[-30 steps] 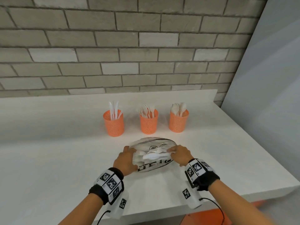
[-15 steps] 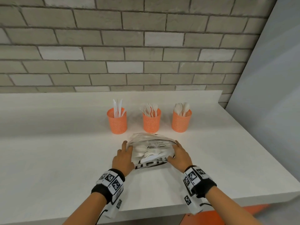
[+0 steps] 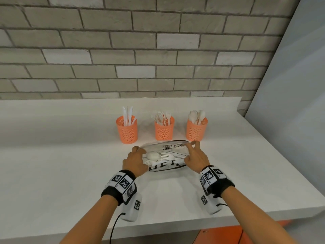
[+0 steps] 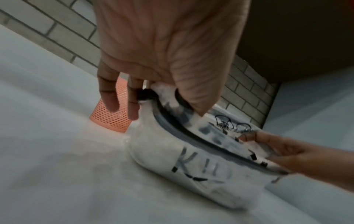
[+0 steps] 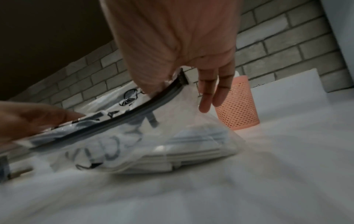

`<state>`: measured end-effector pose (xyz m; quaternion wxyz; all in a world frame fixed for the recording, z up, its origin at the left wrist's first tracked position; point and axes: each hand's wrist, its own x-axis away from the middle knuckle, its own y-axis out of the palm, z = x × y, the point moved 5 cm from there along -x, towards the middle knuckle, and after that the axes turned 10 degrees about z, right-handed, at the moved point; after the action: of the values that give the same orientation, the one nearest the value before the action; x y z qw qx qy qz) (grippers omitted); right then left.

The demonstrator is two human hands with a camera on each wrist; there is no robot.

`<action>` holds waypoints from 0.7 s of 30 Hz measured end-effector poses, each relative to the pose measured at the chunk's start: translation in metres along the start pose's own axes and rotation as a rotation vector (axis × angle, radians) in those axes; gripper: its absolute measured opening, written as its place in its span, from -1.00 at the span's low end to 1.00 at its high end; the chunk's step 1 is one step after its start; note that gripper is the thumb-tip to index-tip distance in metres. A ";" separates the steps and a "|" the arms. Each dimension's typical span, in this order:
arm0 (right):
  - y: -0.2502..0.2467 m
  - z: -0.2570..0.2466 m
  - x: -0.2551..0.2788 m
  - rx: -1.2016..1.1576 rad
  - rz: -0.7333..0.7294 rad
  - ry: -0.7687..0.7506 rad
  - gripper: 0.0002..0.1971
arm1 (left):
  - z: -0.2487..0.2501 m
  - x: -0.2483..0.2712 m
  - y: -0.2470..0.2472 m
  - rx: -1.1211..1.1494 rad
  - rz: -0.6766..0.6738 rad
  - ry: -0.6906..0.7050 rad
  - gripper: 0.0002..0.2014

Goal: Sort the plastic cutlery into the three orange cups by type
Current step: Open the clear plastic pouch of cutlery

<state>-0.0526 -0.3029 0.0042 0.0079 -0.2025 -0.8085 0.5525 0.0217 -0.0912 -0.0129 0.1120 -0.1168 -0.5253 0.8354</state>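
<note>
Both your hands pinch the clear pouch's (image 3: 164, 156) zipper rim, left hand (image 3: 134, 162) at 9 o'clock, right hand (image 3: 194, 156) at 3, unsorted cutlery (image 3: 159, 157) inside. Pull unevenly and pieces may spill. At 12 o'clock stand three orange cups (image 3: 164, 128), near enough to topple.

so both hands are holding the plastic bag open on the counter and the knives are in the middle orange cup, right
Not quite: the head view shows the knives in the left orange cup; the middle orange cup holds forks. The rest stands: the left hand and right hand hold the plastic bag open on the counter.
</note>
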 end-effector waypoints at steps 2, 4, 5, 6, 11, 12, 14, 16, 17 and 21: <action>-0.001 0.001 0.000 0.022 0.005 -0.059 -0.51 | 0.004 0.003 -0.005 -0.090 0.076 0.053 -0.46; -0.001 -0.001 0.001 0.070 0.006 -0.132 -0.55 | 0.012 0.006 -0.007 -0.140 0.120 0.169 -0.53; -0.001 -0.003 0.001 0.090 -0.007 -0.169 -0.56 | 0.016 0.007 -0.005 -0.165 0.108 0.233 -0.56; -0.001 -0.007 0.001 0.102 -0.031 -0.201 -0.55 | 0.021 0.008 -0.003 -0.192 0.079 0.290 -0.57; -0.002 -0.012 -0.005 0.070 -0.079 -0.230 -0.37 | 0.031 -0.007 -0.012 -0.178 0.032 0.305 -0.40; -0.002 -0.012 -0.005 0.083 -0.089 -0.226 -0.34 | 0.030 -0.013 -0.016 -0.133 0.054 0.285 -0.40; 0.001 -0.013 -0.004 0.115 -0.095 -0.238 -0.31 | 0.032 -0.021 -0.022 -0.049 0.063 0.281 -0.42; 0.000 -0.013 -0.003 0.156 -0.079 -0.225 -0.36 | 0.030 -0.023 -0.022 -0.005 0.047 0.279 -0.42; -0.002 -0.014 -0.001 0.185 -0.031 -0.222 -0.41 | 0.027 -0.022 -0.020 0.001 0.039 0.272 -0.42; -0.009 -0.036 0.013 0.372 0.180 -0.322 -0.65 | 0.009 -0.009 -0.014 -0.014 -0.029 0.205 -0.41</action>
<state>-0.0587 -0.2690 0.0237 -0.1326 -0.1781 -0.6626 0.7153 0.0284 -0.0962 0.0043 0.1764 -0.1950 -0.5184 0.8137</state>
